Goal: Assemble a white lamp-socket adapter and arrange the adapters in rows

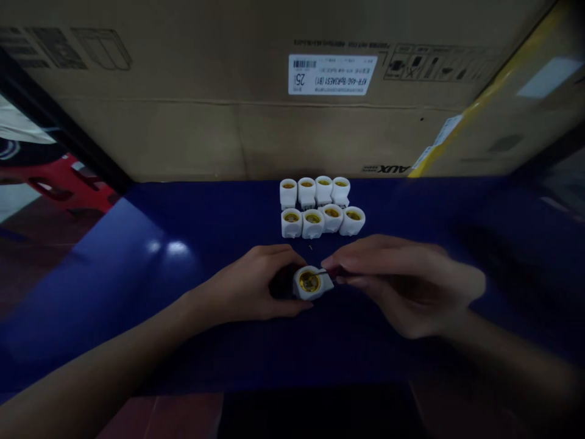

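My left hand (249, 283) grips a white lamp socket (311, 282) with a brass-coloured interior, holding it on the dark blue mat (219, 347). My right hand (402, 283) pinches a thin metal piece (323, 272) between its fingertips, and the piece's tip reaches over the socket's opening. Beyond my hands, several matching white lamp sockets (315, 207) stand in two rows, with their brass-lined openings facing up. A tiny dark speck (311, 247) lies on the mat between those rows and my hands. My fingers hide part of the held socket.
A large cardboard box (292, 110) with a white barcode label (333, 74) stands along the mat's far edge. Yellow strapping (484, 91) crosses its right side. A red stool-like object (68, 183) sits on the floor at the left, beyond the mat's edge.
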{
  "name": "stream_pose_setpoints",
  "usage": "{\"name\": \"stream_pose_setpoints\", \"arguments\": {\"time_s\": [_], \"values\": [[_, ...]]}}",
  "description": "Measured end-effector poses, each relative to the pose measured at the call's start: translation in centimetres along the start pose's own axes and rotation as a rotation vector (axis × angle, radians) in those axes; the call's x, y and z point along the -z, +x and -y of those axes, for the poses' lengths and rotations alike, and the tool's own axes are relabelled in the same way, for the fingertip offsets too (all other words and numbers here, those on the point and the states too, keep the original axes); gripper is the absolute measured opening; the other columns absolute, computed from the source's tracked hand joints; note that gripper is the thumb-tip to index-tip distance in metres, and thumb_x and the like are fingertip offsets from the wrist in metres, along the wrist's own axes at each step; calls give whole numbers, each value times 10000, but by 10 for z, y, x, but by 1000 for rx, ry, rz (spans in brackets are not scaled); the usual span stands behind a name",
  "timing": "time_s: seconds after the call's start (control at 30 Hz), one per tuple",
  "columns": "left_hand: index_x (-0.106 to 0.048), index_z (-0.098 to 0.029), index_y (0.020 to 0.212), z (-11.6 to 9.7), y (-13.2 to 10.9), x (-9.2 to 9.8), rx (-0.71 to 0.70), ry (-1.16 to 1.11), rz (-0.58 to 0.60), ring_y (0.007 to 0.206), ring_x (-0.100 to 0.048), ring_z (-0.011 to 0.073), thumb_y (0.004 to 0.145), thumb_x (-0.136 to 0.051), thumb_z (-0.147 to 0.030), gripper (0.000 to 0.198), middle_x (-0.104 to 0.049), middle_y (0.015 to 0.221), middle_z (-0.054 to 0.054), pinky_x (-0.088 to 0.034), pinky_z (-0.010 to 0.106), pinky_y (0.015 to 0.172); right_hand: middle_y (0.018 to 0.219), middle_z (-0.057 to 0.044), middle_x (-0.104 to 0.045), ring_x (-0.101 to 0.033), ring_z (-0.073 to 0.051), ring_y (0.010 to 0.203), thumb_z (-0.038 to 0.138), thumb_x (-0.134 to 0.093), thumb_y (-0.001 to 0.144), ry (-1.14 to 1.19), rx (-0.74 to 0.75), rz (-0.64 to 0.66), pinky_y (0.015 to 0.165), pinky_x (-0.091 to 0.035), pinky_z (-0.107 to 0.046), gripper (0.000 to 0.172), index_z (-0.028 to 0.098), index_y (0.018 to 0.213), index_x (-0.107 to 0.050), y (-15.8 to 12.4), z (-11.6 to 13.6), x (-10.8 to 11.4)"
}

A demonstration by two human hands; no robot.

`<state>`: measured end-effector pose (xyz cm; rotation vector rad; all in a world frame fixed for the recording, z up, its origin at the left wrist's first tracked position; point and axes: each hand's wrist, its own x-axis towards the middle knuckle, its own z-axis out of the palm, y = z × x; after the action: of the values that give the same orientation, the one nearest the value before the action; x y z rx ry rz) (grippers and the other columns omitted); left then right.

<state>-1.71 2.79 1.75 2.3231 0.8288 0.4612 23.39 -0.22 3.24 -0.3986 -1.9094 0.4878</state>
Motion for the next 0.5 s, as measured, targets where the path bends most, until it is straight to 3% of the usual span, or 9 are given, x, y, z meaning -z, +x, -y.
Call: {"name": "stream_pose_setpoints", "arguments": {"time_s": [0.5], "values": [[-720,-218,1033,-1,0,0,0,15,5,868,-688,191,842,-854,-435,319,-729,975,13,-514,300,746,1078,-75,-837,-820,-227,925,-11,-732,888,2,-20,-15,742,-716,-311,458,213,1286,-770,-3,-2,-3]]}}
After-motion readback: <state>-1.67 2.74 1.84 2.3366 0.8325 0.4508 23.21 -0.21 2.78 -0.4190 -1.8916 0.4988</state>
